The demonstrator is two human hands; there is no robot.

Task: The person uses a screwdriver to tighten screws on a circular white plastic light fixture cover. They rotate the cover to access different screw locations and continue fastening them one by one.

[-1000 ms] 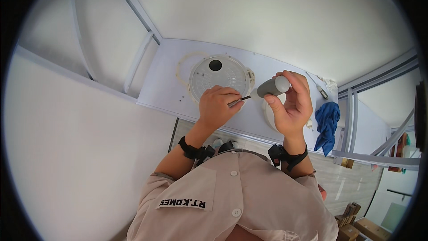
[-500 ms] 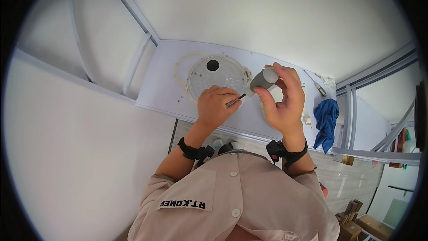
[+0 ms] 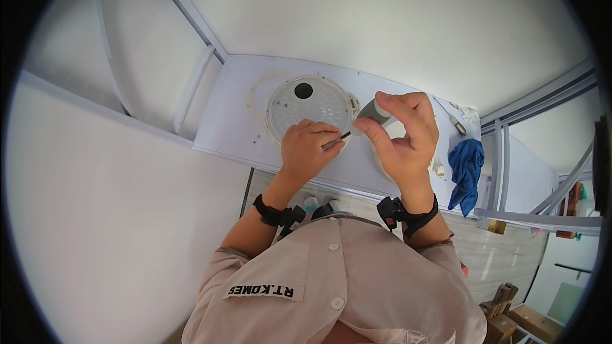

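Observation:
My right hand (image 3: pixel 408 134) is wrapped round a thick grey screwdriver (image 3: pixel 370 113), its light end turned up toward me. From its nose a thin dark shaft (image 3: pixel 346 135) runs down to the left. My left hand (image 3: pixel 309 150) pinches that shaft between thumb and fingers; the shaft's tip is hidden. Beneath and beyond the left hand lies a round white-rimmed appliance part (image 3: pixel 322 105) with a translucent ribbed face, a black disc (image 3: pixel 303 91) and a latch-like piece at its right edge. A pale round part (image 3: pixel 394 130) is mostly hidden under my right hand.
A cream ring (image 3: pixel 251 99) lies partly behind the round part on the white table (image 3: pixel 220 121). Toward the right are a second screwdriver (image 3: pixel 458 125), a crumpled blue cloth (image 3: pixel 466 169) and white plastic wrap (image 3: pixel 470 114). Frame posts (image 3: pixel 500 165) stand at the table's right end.
My right hand has shifted its grip on the grey screwdriver, its fingers now covering more of the light end. My left hand stays nearly still on the shaft.

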